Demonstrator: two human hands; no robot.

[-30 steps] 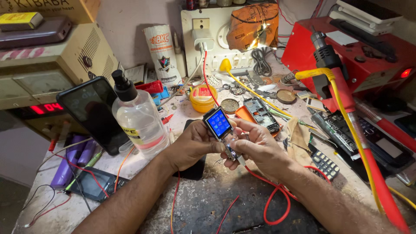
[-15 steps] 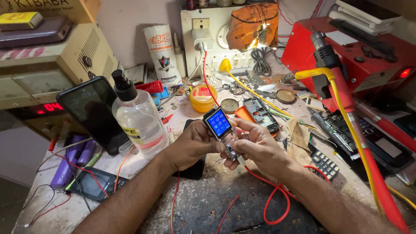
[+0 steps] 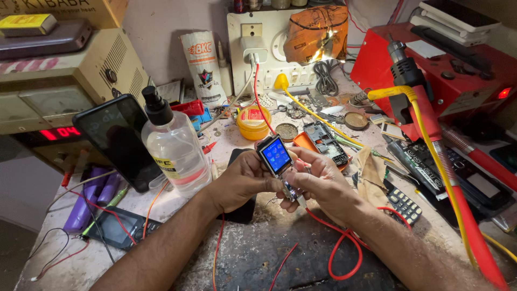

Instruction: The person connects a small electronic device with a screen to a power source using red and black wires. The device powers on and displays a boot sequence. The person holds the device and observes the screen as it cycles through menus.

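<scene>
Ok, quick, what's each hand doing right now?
Left hand: closed on the phone board.
Right hand: pinching the board's lower end, by the red wire.

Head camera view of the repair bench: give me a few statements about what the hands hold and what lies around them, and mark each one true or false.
1. Both hands, left hand and right hand, hold a small phone between them. True.
2. The small phone's screen is dark. False: it glows blue.
3. A clear spray bottle stands to the left of the hands. True.
4. The yellow round tin lies in the left hand. False: it sits on the bench beyond the hands.
5. A red wire loops on the bench under the right forearm. True.
6. The dark smartphone lies flat by the right hand. False: it leans upright at the left, beside the bottle.
</scene>
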